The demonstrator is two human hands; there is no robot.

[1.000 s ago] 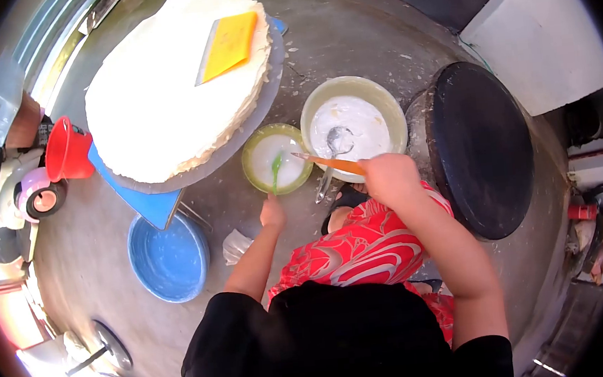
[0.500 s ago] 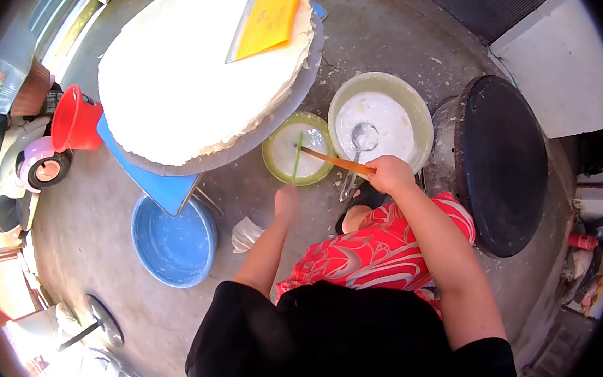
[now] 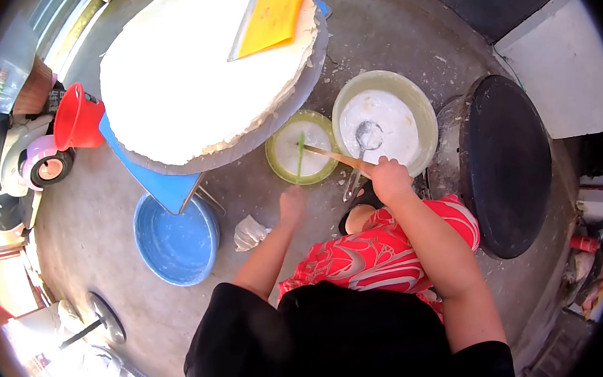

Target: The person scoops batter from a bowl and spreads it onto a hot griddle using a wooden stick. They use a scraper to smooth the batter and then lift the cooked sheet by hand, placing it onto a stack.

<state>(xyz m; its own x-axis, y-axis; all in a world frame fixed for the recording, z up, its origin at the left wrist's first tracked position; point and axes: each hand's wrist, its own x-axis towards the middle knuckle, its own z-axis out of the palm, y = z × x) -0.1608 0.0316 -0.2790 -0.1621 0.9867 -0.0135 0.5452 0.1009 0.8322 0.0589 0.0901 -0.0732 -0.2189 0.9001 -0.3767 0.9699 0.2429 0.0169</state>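
Note:
My left hand is closed around the lower end of a thin green stick-like tool, whose kind I cannot tell. In my right hand is a flat wooden stick, reaching left over the small yellow-green bowl. The two tools cross above the whitish liquid in that bowl. Just right of it stands a larger pale bowl of white batter. A metal ladle rests in the batter, its handle leaning over the near rim beside my right hand.
A big stack of thin white sheets lies on a round board over a blue stool, with a yellow scraper on top. A blue basin, crumpled cloth and red bucket are left; a round black griddle stands right.
My left hand has shifted slightly right and down, and the green tool stands a little more upright. The wooden stick stays across the small bowl. The whole view has moved slightly.

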